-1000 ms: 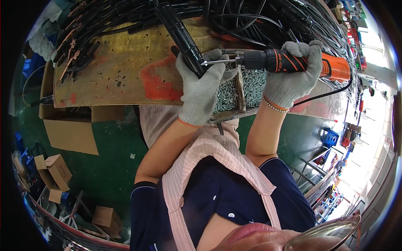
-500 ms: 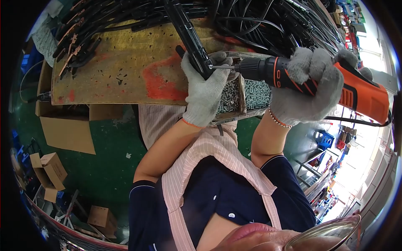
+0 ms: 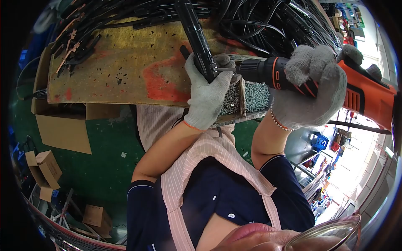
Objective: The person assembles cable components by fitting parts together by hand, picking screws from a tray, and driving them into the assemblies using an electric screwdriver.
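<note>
My left hand [image 3: 207,102], in a grey-white knitted glove, is closed around the lower end of a long black plastic housing [image 3: 196,35], which tilts up and away to the left. My right hand [image 3: 316,94], gloved too, grips an orange and black electric drill [image 3: 370,106], held level above the box. From the drill's chuck a thin metal bit [image 3: 226,69] points left and meets the housing's side beside my left fingers. A screw at that contact is too small to make out. Below the drill sits a box with two compartments of small screws [image 3: 256,98].
The worn wooden board [image 3: 121,71] has red and yellow paint. Black cables [image 3: 259,25] heap at the back, and black parts with copper pieces [image 3: 72,50] lie at the left. A cardboard box [image 3: 63,129] stands below the board's left edge. The drill's cord [image 3: 360,127] runs right.
The housing and my left hand have shifted slightly right, so less of the bit shows between chuck and housing. The drill's rear end has tipped slightly down and right.
</note>
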Tool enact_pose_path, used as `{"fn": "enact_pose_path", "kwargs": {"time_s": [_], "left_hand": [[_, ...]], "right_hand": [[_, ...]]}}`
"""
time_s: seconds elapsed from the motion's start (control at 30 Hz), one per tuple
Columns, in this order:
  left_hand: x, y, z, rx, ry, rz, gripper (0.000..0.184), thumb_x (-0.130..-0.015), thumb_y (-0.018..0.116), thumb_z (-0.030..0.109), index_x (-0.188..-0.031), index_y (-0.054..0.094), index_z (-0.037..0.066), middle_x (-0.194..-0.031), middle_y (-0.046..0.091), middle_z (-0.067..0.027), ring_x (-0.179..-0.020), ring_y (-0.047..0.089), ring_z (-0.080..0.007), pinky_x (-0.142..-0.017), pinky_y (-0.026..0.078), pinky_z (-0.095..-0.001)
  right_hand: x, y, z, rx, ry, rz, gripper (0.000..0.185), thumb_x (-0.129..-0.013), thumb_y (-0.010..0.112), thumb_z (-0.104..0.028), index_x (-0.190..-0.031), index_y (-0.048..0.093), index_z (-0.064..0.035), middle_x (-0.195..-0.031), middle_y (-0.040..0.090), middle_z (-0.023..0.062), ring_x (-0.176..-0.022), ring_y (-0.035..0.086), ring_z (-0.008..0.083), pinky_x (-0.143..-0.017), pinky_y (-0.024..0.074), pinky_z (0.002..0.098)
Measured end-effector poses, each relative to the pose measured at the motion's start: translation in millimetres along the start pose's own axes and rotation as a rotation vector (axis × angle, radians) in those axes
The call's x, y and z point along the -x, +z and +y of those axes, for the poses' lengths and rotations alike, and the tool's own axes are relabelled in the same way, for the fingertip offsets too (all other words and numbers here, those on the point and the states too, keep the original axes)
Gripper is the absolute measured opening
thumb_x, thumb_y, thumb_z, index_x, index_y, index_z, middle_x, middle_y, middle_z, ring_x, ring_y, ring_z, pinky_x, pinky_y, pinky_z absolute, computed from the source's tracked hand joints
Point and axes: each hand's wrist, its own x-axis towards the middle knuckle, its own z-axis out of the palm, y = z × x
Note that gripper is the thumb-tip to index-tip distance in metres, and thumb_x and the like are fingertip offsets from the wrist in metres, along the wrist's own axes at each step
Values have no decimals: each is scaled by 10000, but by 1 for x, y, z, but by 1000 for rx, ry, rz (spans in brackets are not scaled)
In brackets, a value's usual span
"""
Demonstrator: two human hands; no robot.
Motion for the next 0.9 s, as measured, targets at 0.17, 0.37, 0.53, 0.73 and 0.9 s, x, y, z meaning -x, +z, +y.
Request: {"fn": "enact_pose_path", "kwargs": {"time_s": [0.17,0.37,0.53,0.73,0.9], "left_hand": [[-2,3,4,-10,-75,23,723,-896,589,-95,-1439,127,28,-1233,544,-163,-1080,634,-221,-895,599,-364],[-3,0,6,-7,-100,17,716,-892,589,-89,-1440,138,5,-1216,557,-166,-1076,638,-230,-896,596,-372],[-2,-6,2,-29,-76,7,741,-889,616,-65,-1445,130,-8,-1208,566,-159,-1037,649,-226,-888,588,-358],[0,4,8,-102,-107,54,683,-891,635,-81,-1425,257,111,-1212,580,-133,-1065,647,-266,-927,584,-431],[4,4,9,-43,69,-54,624,-898,628,-83,-1388,304,124,-1175,613,-148,-1010,690,-258,-815,635,-396]], "right_hand": [[0,8,4,-99,60,-23,161,-888,564,19,-1029,509,77,-731,483,89,-570,451,103,-496,447,222],[-5,10,2,-363,206,-75,329,-880,563,41,-1189,456,77,-729,488,65,-576,455,104,-488,436,218],[4,7,2,-429,307,29,400,-883,566,50,-1260,434,76,-729,520,100,-572,511,150,-481,445,249],[-4,8,-18,-253,359,0,87,-829,637,101,-790,625,25,-731,664,106,-618,647,182,-553,538,278],[2,-25,-36,-405,258,159,56,-948,572,-39,-969,619,-17,-723,633,47,-541,547,122,-555,531,261]]}}
